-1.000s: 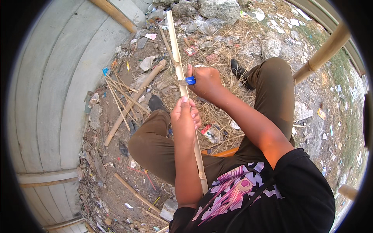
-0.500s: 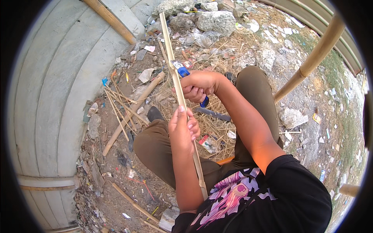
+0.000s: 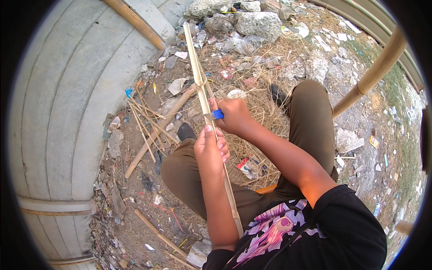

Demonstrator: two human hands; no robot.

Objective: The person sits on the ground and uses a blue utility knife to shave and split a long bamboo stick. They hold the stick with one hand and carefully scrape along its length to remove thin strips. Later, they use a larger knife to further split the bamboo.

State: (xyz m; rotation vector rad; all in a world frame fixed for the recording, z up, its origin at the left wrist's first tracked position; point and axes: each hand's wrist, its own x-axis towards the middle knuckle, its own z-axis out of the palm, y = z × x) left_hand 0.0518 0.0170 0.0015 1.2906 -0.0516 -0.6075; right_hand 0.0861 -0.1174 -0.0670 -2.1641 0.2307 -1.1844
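A long pale split bamboo strip point(image 3: 192, 51) runs from the far middle toward my body, with a raised node partway along it. My left hand point(image 3: 212, 146) is closed around the strip below its middle, thumb lying on top. In my right hand point(image 3: 234, 114) is a blue utility knife point(image 3: 218, 114), most of its handle hidden by the fingers. Its blade lies across the strip between the node and my left hand. The strip's near end rests against my shirt, by my left forearm.
Past my left foot lie thin bamboo sticks point(image 3: 143, 119) and a thicker bamboo pole point(image 3: 146, 152). Large rocks point(image 3: 258, 24) sit at the far side. A grey panel wall point(image 3: 58, 121) rises on the left, and a slanting bamboo post point(image 3: 371, 74) stands right.
My right hand has drawn the knife along the strip toward me, from near the node to just above my left hand. My left hand keeps its hold.
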